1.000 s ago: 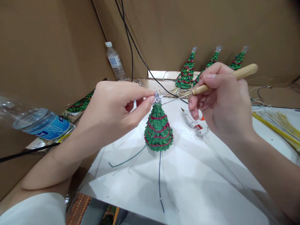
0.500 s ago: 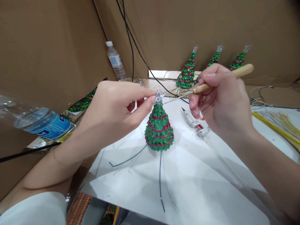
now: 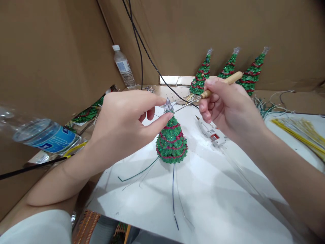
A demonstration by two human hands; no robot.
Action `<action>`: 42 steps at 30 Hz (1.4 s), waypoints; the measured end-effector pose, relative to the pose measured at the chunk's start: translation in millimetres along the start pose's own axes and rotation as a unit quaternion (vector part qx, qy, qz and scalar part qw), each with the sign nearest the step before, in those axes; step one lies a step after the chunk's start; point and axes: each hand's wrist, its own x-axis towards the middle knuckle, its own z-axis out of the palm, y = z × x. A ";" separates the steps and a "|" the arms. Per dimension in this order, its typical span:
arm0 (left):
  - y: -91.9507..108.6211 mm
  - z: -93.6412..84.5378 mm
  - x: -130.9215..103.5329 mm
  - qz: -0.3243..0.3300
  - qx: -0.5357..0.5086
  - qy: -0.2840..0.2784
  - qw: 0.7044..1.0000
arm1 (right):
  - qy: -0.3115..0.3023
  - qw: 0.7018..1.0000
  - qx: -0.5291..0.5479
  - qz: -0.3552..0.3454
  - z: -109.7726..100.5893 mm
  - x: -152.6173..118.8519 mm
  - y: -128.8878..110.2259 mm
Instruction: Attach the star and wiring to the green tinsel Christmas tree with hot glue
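Note:
A small green Christmas tree ornament (image 3: 171,144) with red garlands stands upright on the white table, thin wires trailing from its base. A clear star topper (image 3: 168,106) sits at its tip. My left hand (image 3: 129,117) has its index finger by the star's upper point and its thumb by the star's base, with the star between them. In my right hand (image 3: 225,101) is an awl (image 3: 232,78), held by its wooden handle. Its thin metal shaft slants down left to the star's base; the exact contact of its tip is too small to tell.
A glue gun (image 3: 212,132) lies right of the tree. Similar trees (image 3: 201,76) lean at the back cardboard wall. A small bottle (image 3: 124,67) stands back left, a large water bottle (image 3: 48,135) lies left. Yellow and white wires (image 3: 299,134) lie right. Black cables (image 3: 149,56) hang behind.
My left thumb has moved down from the star's side to its base, widening the gap to the index finger. My right hand and the awl have shifted left and slightly down.

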 end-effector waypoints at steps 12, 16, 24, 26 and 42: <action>0.8 -0.9 -0.5 -0.026 -0.005 -0.012 1.000 | -0.034 0.999 -0.023 -0.001 -2.2 0.9 -8.0; 1.8 -1.6 -1.0 -0.031 -0.004 -0.020 0.999 | -0.040 0.999 -0.029 -0.004 -2.3 0.4 -8.1; 0.6 -5.0 -2.4 -0.004 0.011 -0.028 1.000 | -0.065 0.997 -0.043 -0.016 -3.9 -2.6 -7.4; 0.3 -5.5 -2.3 -0.001 0.011 -0.032 0.999 | -0.073 0.996 -0.042 -0.024 -3.7 -3.5 -7.6; 3.1 -8.3 1.2 0.002 -0.009 -0.002 1.000 | -0.051 0.996 -0.031 -0.059 -1.3 -4.9 -11.6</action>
